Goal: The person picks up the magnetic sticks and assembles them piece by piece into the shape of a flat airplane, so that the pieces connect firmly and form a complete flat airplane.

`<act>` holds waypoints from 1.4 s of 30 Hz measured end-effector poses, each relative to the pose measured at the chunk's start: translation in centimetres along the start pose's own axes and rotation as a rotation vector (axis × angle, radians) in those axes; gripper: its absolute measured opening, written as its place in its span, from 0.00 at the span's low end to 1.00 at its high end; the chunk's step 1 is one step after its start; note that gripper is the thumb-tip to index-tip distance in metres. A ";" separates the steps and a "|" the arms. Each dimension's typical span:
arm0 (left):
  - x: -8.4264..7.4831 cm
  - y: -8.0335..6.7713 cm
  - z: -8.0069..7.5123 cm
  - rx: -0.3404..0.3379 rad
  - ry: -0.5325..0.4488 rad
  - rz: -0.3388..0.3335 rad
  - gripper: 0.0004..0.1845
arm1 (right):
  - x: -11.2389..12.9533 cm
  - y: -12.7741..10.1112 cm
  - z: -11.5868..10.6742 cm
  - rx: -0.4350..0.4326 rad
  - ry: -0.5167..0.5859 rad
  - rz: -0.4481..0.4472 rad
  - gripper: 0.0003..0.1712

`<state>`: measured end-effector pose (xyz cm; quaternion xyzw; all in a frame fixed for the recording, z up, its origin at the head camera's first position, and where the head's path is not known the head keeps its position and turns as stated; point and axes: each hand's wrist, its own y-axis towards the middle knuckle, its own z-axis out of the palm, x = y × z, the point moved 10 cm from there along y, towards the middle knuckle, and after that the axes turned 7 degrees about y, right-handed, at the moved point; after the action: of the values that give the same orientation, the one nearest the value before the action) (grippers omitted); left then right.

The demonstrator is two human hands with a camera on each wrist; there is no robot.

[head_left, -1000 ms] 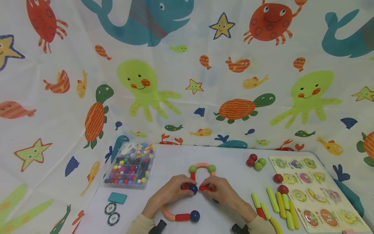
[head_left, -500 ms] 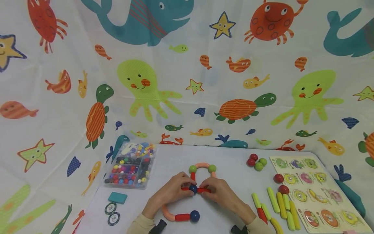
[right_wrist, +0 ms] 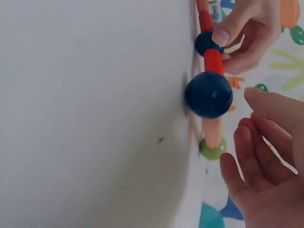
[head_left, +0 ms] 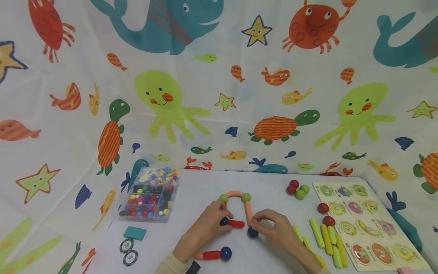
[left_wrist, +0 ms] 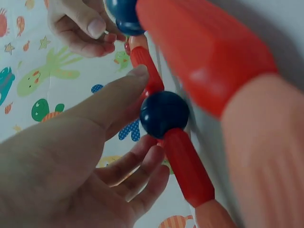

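My left hand [head_left: 209, 224] pinches a dark blue ball [right_wrist: 208, 43] between thumb and fingers. A short red magnetic rod [head_left: 237, 223] sticks out from that ball to the right, its free end short of a second blue ball [head_left: 253, 232]. Beside this second ball, my right hand [right_wrist: 270, 147] has thumb and fingers spread, apart from it in the right wrist view. A peach rod [head_left: 248, 211] runs up from it to a green ball [head_left: 246, 197], and a curved peach piece [head_left: 234, 193] joins another green ball [head_left: 223, 198]. Nearer lies a red rod [head_left: 211, 255] ending in a blue ball [head_left: 226, 253].
At the left stand a compartment box of beads [head_left: 148, 196], a teal block [head_left: 135, 233] and two chips [head_left: 130, 257]. Yellow-green rods [head_left: 316, 233], red balls [head_left: 323, 207] and a fruit puzzle board [head_left: 369, 224] lie right. A printed sea-animal cloth [head_left: 219, 87] hangs behind.
My right hand brought the red rod against the ball in my left hand, then let go and moved right to the second blue ball. The rod stays on the left ball.
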<state>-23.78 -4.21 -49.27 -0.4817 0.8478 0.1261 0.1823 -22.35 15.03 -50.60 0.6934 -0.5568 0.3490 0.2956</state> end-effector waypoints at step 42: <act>0.0 -0.8 0.1 -0.033 0.049 0.002 0.18 | -0.4 0.0 1.5 0.044 -0.050 -0.069 0.19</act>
<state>-23.06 -4.60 -49.40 -0.4866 0.8504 0.1285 0.1534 -22.17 14.04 -51.83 0.7269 -0.5321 0.3333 0.2781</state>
